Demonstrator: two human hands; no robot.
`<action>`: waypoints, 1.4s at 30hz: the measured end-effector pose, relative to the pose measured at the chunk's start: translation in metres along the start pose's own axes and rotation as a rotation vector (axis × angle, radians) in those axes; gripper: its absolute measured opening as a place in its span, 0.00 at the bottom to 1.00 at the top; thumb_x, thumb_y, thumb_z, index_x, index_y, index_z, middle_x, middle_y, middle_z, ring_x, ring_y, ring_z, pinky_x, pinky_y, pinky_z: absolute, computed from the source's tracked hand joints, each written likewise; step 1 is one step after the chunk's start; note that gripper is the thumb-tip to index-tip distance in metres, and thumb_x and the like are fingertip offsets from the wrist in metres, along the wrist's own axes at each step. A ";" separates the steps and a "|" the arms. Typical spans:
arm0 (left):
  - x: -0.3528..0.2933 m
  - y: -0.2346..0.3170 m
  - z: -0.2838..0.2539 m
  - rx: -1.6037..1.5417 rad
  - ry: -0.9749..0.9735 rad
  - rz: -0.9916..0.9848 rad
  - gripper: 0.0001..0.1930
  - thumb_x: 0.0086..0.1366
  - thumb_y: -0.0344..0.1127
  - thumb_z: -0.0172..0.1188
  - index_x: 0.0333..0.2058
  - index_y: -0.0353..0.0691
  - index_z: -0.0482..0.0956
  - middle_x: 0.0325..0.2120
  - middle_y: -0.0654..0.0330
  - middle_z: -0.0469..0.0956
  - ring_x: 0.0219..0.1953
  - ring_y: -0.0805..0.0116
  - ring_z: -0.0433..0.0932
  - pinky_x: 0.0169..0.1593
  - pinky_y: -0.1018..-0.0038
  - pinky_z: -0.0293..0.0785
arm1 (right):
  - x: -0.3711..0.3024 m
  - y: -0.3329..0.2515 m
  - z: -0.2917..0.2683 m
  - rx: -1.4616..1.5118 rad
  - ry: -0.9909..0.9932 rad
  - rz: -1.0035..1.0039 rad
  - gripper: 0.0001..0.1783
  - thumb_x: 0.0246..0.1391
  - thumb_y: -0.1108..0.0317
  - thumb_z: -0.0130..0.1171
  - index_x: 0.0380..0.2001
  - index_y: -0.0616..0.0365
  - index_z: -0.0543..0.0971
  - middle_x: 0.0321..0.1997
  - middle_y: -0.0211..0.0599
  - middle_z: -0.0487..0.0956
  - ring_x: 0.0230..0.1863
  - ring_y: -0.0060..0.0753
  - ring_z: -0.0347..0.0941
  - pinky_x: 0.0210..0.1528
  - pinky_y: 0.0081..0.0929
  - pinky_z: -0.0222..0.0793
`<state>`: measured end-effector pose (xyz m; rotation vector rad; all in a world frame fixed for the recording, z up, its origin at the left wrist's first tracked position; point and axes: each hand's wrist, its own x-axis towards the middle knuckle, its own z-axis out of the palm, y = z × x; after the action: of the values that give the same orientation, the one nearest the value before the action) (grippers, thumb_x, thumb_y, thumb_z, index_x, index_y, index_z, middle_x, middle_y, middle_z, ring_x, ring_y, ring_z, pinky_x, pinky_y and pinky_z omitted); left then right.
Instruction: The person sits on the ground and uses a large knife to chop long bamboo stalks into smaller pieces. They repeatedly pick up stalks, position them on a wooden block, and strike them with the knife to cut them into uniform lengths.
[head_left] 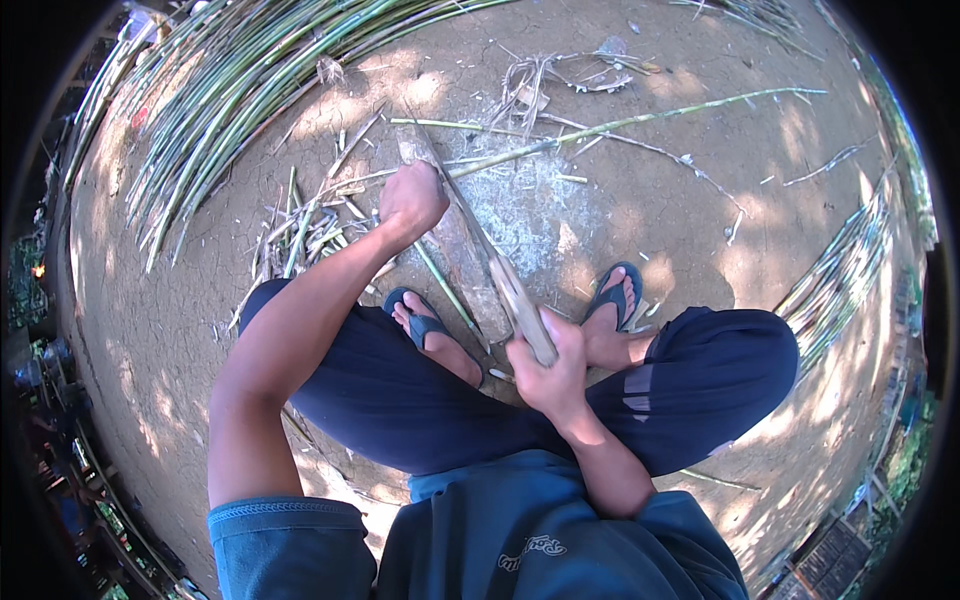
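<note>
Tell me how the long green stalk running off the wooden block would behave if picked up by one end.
The long green stalk is thin for its length and already curves across the ground, so it would probably sag and whip. It looks light, like the slim cut canes piled nearby. Being round, it may roll on the wooden block unless the left hand pins it.

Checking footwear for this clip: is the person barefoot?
No, each foot wears a blue flip-flop, planted on the bare dirt ground.
</note>
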<state>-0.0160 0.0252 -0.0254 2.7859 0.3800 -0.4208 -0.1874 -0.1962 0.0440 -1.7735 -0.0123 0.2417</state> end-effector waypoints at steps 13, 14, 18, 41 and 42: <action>-0.004 -0.004 0.005 -0.064 0.038 0.088 0.11 0.54 0.31 0.56 0.30 0.29 0.83 0.27 0.36 0.79 0.33 0.41 0.82 0.41 0.55 0.78 | 0.008 -0.001 0.007 -0.042 0.014 -0.009 0.02 0.45 0.76 0.54 0.23 0.62 0.72 0.17 0.29 0.69 0.20 0.19 0.67 0.24 0.22 0.61; -0.002 -0.003 0.004 -0.057 0.085 0.048 0.11 0.55 0.31 0.55 0.30 0.29 0.83 0.28 0.36 0.79 0.34 0.41 0.82 0.42 0.55 0.78 | 0.009 -0.002 0.008 -0.039 0.021 -0.016 0.03 0.44 0.75 0.55 0.23 0.63 0.72 0.16 0.34 0.70 0.19 0.24 0.69 0.24 0.25 0.63; 0.003 -0.004 -0.005 -0.006 -0.015 0.013 0.10 0.53 0.27 0.57 0.32 0.28 0.82 0.34 0.38 0.80 0.38 0.44 0.82 0.44 0.58 0.79 | -0.008 -0.004 0.000 -0.046 -0.002 -0.096 0.05 0.42 0.75 0.57 0.23 0.64 0.73 0.15 0.42 0.72 0.17 0.34 0.74 0.23 0.30 0.67; -0.006 0.012 -0.011 -0.068 0.042 0.026 0.10 0.54 0.27 0.57 0.32 0.28 0.82 0.32 0.37 0.80 0.38 0.43 0.82 0.42 0.58 0.80 | 0.017 0.002 0.015 -0.017 0.029 -0.029 0.01 0.46 0.78 0.51 0.23 0.61 0.71 0.17 0.25 0.67 0.20 0.15 0.62 0.23 0.20 0.57; -0.006 0.013 -0.010 -0.090 -0.077 0.013 0.10 0.54 0.26 0.56 0.32 0.27 0.82 0.32 0.38 0.81 0.37 0.45 0.83 0.41 0.59 0.80 | 0.015 0.002 0.015 -0.059 0.016 -0.032 0.02 0.45 0.78 0.51 0.22 0.61 0.71 0.17 0.25 0.67 0.20 0.14 0.61 0.23 0.20 0.57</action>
<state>-0.0154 0.0147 -0.0113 2.6748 0.3537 -0.4936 -0.1751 -0.1803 0.0371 -1.8325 -0.0369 0.2056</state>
